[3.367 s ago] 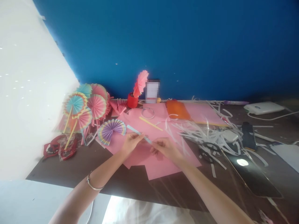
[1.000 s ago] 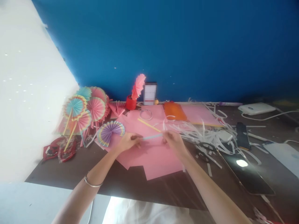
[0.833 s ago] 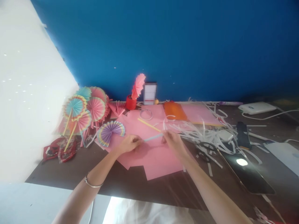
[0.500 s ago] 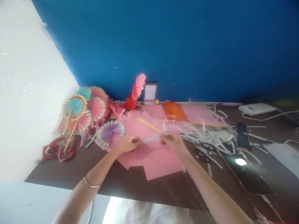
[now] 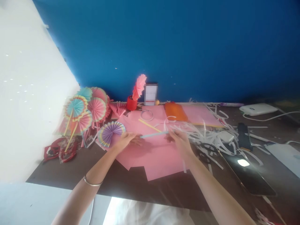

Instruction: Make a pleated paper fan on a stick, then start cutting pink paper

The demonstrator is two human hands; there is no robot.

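A thin pale-blue stick [image 5: 154,135] is stretched between my two hands above sheets of pink paper [image 5: 159,162]. My left hand [image 5: 128,139] pinches its left end, with the other fingers partly spread below. At the other end, my right hand [image 5: 178,137] grips it between thumb and fingers. Just beyond lies a yellow stick [image 5: 149,125] on the pink paper. A purple, yellow and blue pleated paper fan [image 5: 110,132] rests beside my left hand.
Finished paper fans [image 5: 76,107] crowd the left side, near a red pot [image 5: 132,103]. White paper strips [image 5: 203,134] tangle to the right, beside a phone [image 5: 249,175] and a white power bank [image 5: 257,109]. A blue wall [image 5: 164,40] rises behind the table.
Both hands have moved slightly apart and up, showing more of the blue stick between them. The fingers of my left hand have spread a little. The other objects stay in place.
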